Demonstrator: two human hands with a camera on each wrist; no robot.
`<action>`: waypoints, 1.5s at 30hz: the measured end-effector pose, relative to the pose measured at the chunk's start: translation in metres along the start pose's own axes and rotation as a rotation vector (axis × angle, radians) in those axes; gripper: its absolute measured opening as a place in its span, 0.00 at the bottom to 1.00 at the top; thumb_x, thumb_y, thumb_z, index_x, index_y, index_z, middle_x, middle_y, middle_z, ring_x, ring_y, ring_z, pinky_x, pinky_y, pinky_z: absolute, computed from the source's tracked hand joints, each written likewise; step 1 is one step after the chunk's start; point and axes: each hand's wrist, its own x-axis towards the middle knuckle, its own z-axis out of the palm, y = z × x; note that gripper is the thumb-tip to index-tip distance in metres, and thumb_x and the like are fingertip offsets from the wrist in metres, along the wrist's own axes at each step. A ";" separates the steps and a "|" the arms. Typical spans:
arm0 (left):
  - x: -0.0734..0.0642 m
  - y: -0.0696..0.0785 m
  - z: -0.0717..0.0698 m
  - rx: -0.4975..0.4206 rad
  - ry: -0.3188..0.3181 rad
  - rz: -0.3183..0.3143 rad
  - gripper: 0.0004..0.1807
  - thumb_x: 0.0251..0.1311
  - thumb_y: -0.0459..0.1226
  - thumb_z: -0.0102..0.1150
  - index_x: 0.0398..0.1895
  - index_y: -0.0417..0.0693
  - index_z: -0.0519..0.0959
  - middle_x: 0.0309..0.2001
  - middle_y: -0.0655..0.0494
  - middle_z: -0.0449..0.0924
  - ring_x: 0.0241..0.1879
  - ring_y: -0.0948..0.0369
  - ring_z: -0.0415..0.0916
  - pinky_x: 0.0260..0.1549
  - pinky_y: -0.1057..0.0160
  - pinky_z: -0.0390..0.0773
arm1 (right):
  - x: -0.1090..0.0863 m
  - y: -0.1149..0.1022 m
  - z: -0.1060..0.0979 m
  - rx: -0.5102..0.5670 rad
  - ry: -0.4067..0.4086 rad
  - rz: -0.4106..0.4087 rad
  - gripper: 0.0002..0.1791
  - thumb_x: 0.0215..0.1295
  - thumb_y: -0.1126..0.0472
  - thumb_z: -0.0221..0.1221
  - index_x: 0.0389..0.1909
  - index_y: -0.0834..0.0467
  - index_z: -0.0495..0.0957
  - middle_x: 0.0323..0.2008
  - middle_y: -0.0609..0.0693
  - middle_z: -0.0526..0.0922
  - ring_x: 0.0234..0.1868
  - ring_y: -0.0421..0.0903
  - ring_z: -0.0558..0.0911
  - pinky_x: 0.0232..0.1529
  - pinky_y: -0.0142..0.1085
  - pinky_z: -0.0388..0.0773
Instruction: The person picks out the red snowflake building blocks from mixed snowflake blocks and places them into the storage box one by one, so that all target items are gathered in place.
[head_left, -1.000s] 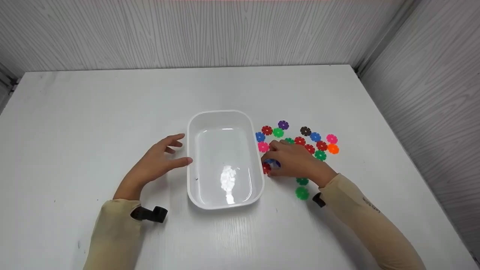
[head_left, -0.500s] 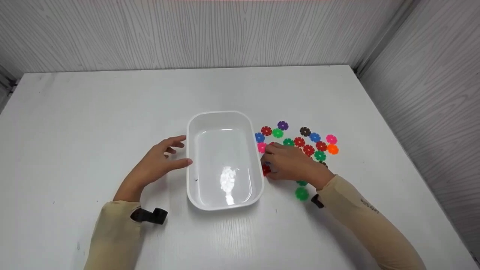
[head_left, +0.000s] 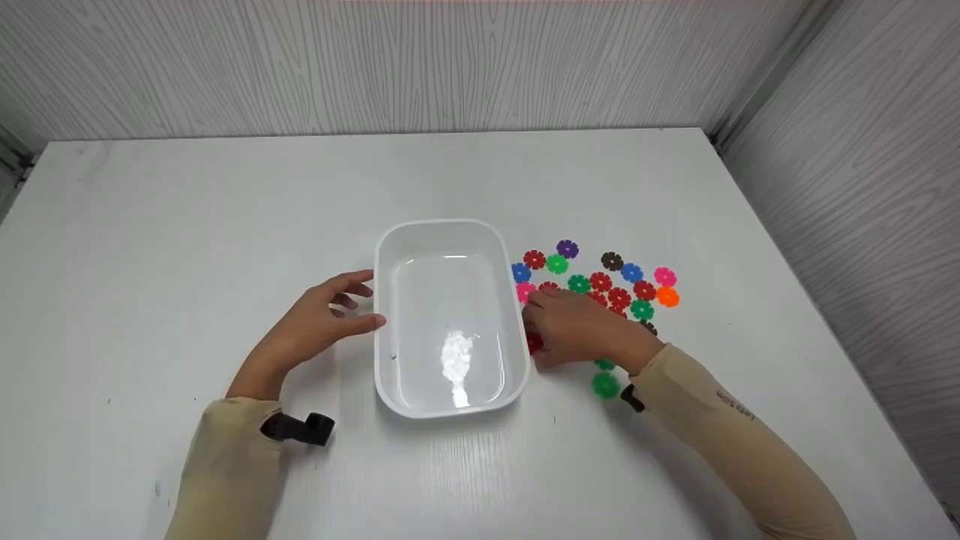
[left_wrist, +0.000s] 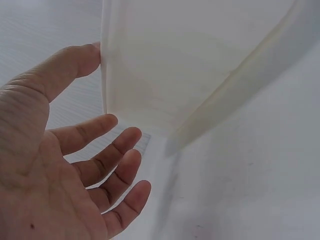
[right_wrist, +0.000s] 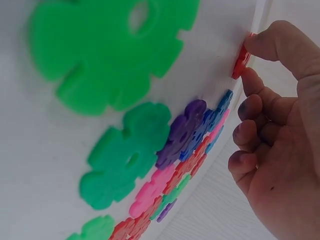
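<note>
A deep white plastic tray (head_left: pixel 431 315) stands in the middle of the table in the head view. At its left side is my left hand (head_left: pixel 311 322), thumb tip on the rim and the other fingers loosely bent beside the wall. My right hand (head_left: pixel 574 326) is low over the table at the tray's right side. Its thumb and forefinger pinch a red flower-shaped plastic disc (right_wrist: pixel 242 61) by opposite edges, right by the tray wall. The other fingers curl in towards the palm. Several similar discs lie under or behind this hand, partly hidden in the head view.
Flower discs in several colours lie flat right of the tray, among them a purple disc (head_left: pixel 567 249), an orange disc (head_left: pixel 667 297) and a bright green disc (head_left: pixel 605 385) nearest me. A panelled wall (head_left: pixel 450 67) borders the table's far edge.
My right hand has shifted slightly towards me and its thumb and forefinger have closed in on the red disc, covering more of it. My left hand stays at the tray.
</note>
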 end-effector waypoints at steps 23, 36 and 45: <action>-0.002 -0.004 0.001 0.010 0.005 -0.024 0.39 0.58 0.51 0.64 0.71 0.53 0.63 0.61 0.48 0.71 0.57 0.51 0.68 0.52 0.53 0.68 | -0.007 0.003 0.002 -0.050 0.086 -0.034 0.26 0.48 0.51 0.73 0.49 0.54 0.80 0.44 0.49 0.81 0.45 0.45 0.77 0.49 0.40 0.80; -0.001 -0.004 0.002 -0.003 -0.006 -0.018 0.37 0.58 0.50 0.64 0.70 0.54 0.65 0.60 0.50 0.72 0.54 0.54 0.69 0.50 0.55 0.67 | -0.018 0.016 -0.003 0.050 0.125 0.042 0.27 0.48 0.50 0.72 0.51 0.52 0.78 0.47 0.48 0.78 0.51 0.46 0.75 0.49 0.43 0.81; 0.002 -0.008 0.002 -0.021 -0.006 -0.010 0.37 0.58 0.49 0.64 0.70 0.52 0.64 0.59 0.49 0.72 0.52 0.54 0.69 0.50 0.56 0.66 | -0.032 0.022 -0.027 0.138 0.213 0.093 0.25 0.49 0.55 0.70 0.50 0.54 0.78 0.48 0.51 0.78 0.52 0.48 0.74 0.48 0.44 0.81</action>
